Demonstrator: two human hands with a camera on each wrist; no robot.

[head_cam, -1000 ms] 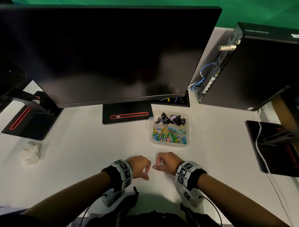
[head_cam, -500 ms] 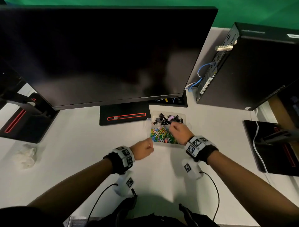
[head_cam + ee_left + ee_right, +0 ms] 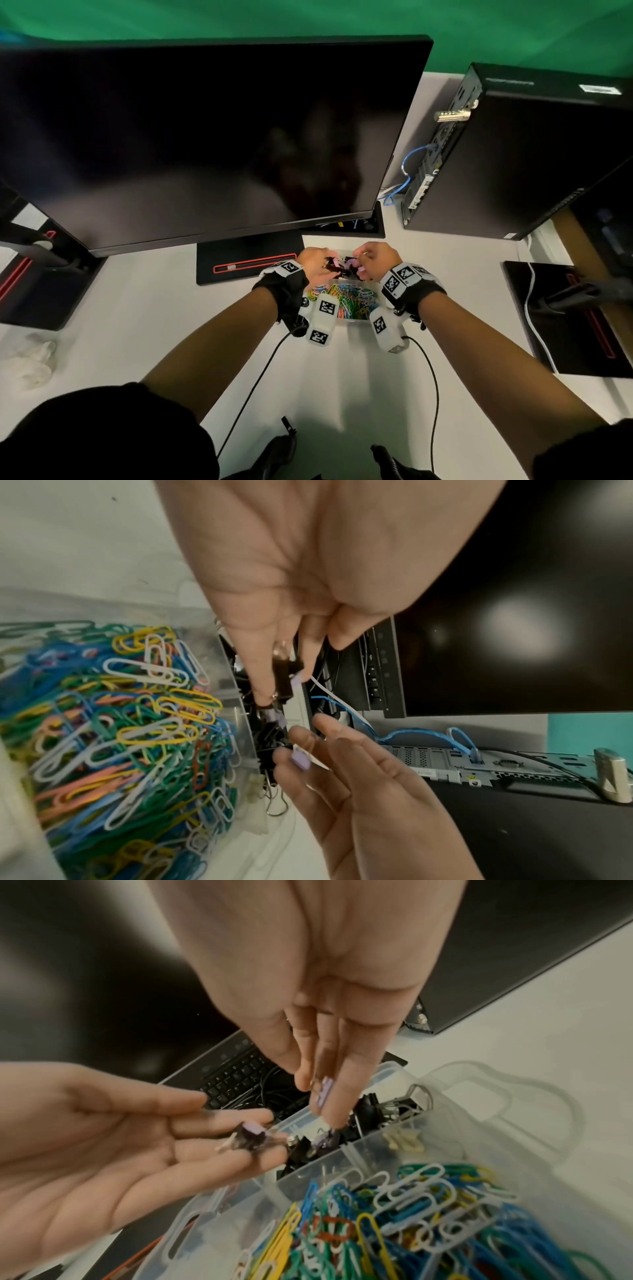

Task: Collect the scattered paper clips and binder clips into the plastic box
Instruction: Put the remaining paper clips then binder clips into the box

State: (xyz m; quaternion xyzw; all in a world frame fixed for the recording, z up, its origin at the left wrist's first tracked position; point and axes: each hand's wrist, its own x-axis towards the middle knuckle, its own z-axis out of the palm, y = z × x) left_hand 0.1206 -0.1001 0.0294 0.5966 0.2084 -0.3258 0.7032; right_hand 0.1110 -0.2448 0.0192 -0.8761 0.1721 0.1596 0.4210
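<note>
Both hands are hovering over the far compartment of the plastic box [image 3: 356, 317], which is sitting on the white bench [image 3: 144, 329] just in front of the monitor [image 3: 205, 137] and its base [image 3: 250, 255]. The left hand [image 3: 317, 262] is lying with fingers straight and relaxed, a small black binder clip [image 3: 251, 1138] resting loose on its fingertips above the box edge. The right hand [image 3: 376, 260] is pointing its fingers straight down into the pile of binder clips [image 3: 383, 1110], and whether it is pinching one cannot be told. The near compartment is brimming with coloured paper clips [image 3: 120, 737]. A keyboard [image 3: 232, 1077] and a tangle of cables are crowding the space right behind the box, under the monitor. A black computer tower [image 3: 513, 154] with a blue cable [image 3: 411, 737] is standing to the right, and a crumpled white tissue [image 3: 32, 363] is lying well apart on the left.
</note>
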